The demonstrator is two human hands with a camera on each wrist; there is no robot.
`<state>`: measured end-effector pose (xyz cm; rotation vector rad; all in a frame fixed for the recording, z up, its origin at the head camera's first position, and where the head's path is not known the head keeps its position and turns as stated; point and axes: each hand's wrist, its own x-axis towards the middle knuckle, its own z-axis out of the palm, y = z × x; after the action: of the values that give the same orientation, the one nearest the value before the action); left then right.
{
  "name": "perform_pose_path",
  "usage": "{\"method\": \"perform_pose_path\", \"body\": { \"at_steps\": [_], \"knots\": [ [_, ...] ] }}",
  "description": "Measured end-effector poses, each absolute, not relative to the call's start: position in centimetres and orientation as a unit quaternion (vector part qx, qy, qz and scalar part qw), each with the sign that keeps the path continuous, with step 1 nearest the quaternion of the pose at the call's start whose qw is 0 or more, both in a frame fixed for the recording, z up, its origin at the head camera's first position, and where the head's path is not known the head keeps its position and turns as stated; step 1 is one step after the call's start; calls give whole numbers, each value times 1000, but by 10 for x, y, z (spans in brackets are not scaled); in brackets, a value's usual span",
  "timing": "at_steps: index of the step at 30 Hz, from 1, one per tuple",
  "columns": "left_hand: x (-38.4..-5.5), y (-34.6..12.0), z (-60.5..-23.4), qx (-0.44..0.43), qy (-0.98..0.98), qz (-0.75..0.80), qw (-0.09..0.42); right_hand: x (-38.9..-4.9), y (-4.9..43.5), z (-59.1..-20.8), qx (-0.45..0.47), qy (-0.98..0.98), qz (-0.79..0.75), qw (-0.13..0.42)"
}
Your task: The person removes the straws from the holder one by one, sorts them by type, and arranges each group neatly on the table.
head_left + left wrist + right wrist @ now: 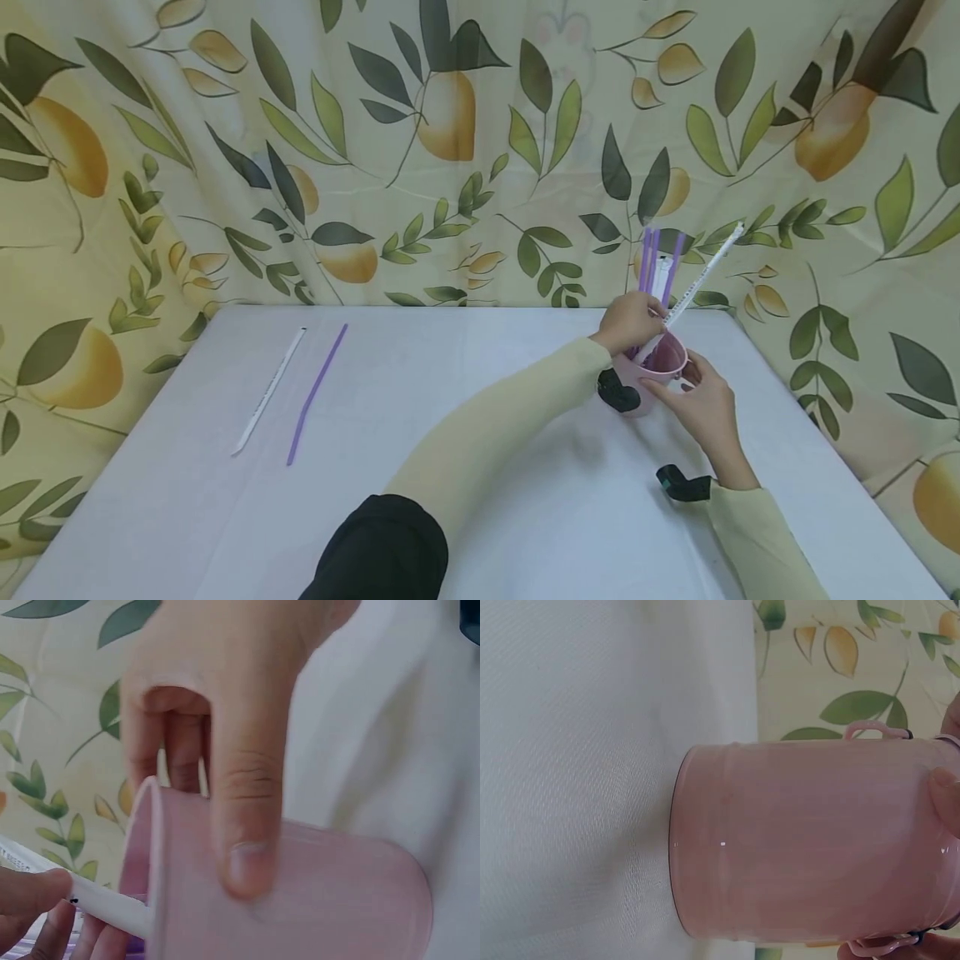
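In the head view a small pink bucket (637, 400) stands upright on the table, with loop handles at its rim. My right hand (708, 408) grips its right side, thumb across the front. My left hand (630, 321) is at the mouth and pinches a slanted white straw (703, 275) with printed marks. That straw (112, 906) reaches inside the rim in the left wrist view. Purple straws (677, 258) and another white piece (662, 271) stick up behind the left hand. The bucket (817, 840) fills much of the right wrist view, fingers at its rim.
To the left on the white table (480, 375) lie a white straw (270, 392) and a purple straw (317, 396), roughly parallel and apart. A leaf-and-fruit patterned curtain (465, 208) hangs behind the table. Both wrists carry black cameras (682, 483).
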<state>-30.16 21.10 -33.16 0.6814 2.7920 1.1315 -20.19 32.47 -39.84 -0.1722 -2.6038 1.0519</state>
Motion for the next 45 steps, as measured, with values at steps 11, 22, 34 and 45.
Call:
{"method": "perform_pose_path", "body": {
  "at_steps": [11, 22, 34, 45],
  "knots": [
    [-307, 186, -308, 222, 834, 505, 16, -205, 323, -396, -90, -916, 371, 124],
    [-303, 157, -290, 184, 775, 604, 32, -206, 323, -398, -94, -916, 372, 116],
    [-294, 122, -298, 230, 740, 631, 38, -205, 323, -396, -99, -916, 372, 110],
    [-288, 74, -317, 223, 762, 607, 40, -205, 324, -397, -95, -918, 367, 114]
  ]
}}
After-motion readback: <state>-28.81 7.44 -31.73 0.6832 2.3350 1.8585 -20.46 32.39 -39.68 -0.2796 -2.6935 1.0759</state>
